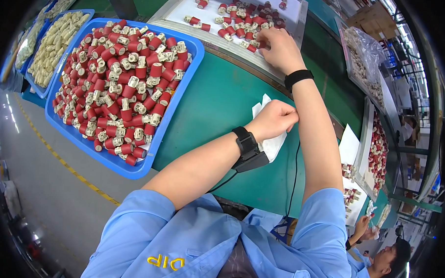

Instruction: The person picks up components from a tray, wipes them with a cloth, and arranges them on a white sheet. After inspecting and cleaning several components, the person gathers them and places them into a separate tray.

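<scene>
My right hand (282,52), with a black band at its wrist, reaches over the near edge of a white tray (180,12). Its thumb and bent fingers close at a small red-and-white cylindrical part (259,43) by the heap's near side; the fingertips partly cover it. More such parts (236,22) lie loose in that tray. My left hand (276,120) is a closed fist beside my right forearm, above a crumpled white sheet (276,146). What that fist holds, if anything, is hidden. A black device (249,152) is strapped at the left wrist.
At left, a blue bin (198,55) is heaped with red-and-white parts. Behind it stands a blue bin of cream-coloured parts (59,40). The green bench (204,99) carries a black cable (293,180). Another person (382,260) works at lower right, near further trays.
</scene>
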`<move>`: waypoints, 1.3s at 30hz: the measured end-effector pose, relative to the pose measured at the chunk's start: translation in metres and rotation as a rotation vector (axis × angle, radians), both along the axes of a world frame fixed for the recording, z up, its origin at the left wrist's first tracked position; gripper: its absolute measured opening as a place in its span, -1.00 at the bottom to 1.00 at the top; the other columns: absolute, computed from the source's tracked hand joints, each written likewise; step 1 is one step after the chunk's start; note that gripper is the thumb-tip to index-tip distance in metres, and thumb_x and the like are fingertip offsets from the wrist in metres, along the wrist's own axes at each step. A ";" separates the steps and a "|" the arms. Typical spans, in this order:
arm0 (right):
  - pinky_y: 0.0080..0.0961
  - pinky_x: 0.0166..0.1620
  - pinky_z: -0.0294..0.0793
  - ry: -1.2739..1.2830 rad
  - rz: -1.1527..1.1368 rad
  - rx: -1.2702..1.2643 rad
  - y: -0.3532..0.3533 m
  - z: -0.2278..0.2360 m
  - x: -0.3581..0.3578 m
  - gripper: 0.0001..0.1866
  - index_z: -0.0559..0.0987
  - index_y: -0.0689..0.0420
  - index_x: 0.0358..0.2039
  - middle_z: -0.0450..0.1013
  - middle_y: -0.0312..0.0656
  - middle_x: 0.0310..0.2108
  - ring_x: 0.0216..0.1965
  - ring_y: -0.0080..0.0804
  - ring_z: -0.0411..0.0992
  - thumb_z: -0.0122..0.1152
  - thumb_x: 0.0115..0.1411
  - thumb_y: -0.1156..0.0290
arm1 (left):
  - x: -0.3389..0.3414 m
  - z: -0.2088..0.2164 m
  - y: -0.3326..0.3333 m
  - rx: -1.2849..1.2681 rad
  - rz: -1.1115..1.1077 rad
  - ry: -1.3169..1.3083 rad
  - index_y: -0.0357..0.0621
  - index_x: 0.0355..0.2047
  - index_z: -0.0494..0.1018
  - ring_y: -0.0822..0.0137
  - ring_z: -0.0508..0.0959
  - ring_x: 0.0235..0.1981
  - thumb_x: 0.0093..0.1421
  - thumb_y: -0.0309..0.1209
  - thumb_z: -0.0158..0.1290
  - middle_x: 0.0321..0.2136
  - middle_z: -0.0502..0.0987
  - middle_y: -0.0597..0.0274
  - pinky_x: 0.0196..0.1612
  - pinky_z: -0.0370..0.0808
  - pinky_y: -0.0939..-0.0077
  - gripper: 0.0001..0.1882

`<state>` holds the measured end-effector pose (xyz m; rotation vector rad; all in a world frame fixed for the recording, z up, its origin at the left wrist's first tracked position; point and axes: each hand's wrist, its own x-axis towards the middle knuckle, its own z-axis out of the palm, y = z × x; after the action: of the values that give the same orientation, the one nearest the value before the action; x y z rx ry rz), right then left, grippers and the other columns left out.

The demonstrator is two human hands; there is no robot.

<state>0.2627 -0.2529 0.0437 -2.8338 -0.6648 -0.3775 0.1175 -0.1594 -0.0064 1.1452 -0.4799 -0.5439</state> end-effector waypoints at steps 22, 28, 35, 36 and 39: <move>-0.52 0.00 0.48 0.023 -0.139 1.136 -0.054 -0.011 -0.221 -0.67 0.49 0.30 -0.07 0.49 -0.17 -0.13 -0.11 -0.44 0.50 0.26 0.14 0.70 | -0.001 0.029 0.014 -0.186 0.055 0.003 -0.28 -0.19 0.53 0.56 0.46 -0.68 0.29 -0.39 0.08 -0.50 0.56 0.28 -0.68 0.25 0.75 -0.80; -0.49 0.00 0.54 -0.042 -0.087 1.334 -0.068 -0.018 -0.227 -0.66 0.48 0.33 -0.07 0.45 -0.13 -0.10 -0.09 -0.37 0.50 0.26 0.11 0.74 | -0.011 0.023 0.007 -0.012 0.067 -0.229 -0.27 -0.04 0.57 0.46 0.63 -0.56 0.25 -0.50 0.14 -0.32 0.62 0.09 -0.65 0.37 0.76 -0.73; -0.47 0.00 0.58 -0.031 0.044 1.309 -0.081 -0.022 -0.227 -0.67 0.50 0.35 -0.07 0.45 -0.09 -0.06 -0.07 -0.34 0.51 0.23 0.12 0.76 | -0.021 0.022 -0.001 0.069 0.179 -0.382 -0.30 -0.14 0.61 0.41 0.63 -0.55 0.18 -0.57 0.19 -0.33 0.62 0.10 -0.64 0.40 0.74 -0.78; -0.47 0.00 0.58 -0.031 0.031 1.320 -0.082 -0.023 -0.227 -0.67 0.50 0.35 -0.07 0.45 -0.09 -0.06 -0.07 -0.34 0.51 0.23 0.12 0.76 | -0.021 0.022 -0.002 0.084 0.204 -0.397 -0.30 -0.15 0.62 0.41 0.63 -0.55 0.17 -0.58 0.20 -0.33 0.62 0.10 -0.63 0.42 0.74 -0.78; -0.48 0.00 0.59 0.017 0.037 1.285 -0.083 -0.026 -0.226 -0.68 0.52 0.36 -0.06 0.46 -0.08 -0.06 -0.06 -0.34 0.52 0.21 0.14 0.76 | -0.021 0.022 -0.004 0.051 0.220 -0.360 -0.31 -0.16 0.62 0.40 0.63 -0.55 0.15 -0.60 0.21 -0.34 0.62 0.09 -0.61 0.46 0.72 -0.78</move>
<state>0.0367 -0.3363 0.0181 -1.5916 -0.2700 -0.5156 0.0961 -0.1638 0.0152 1.3330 -0.6413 -0.1583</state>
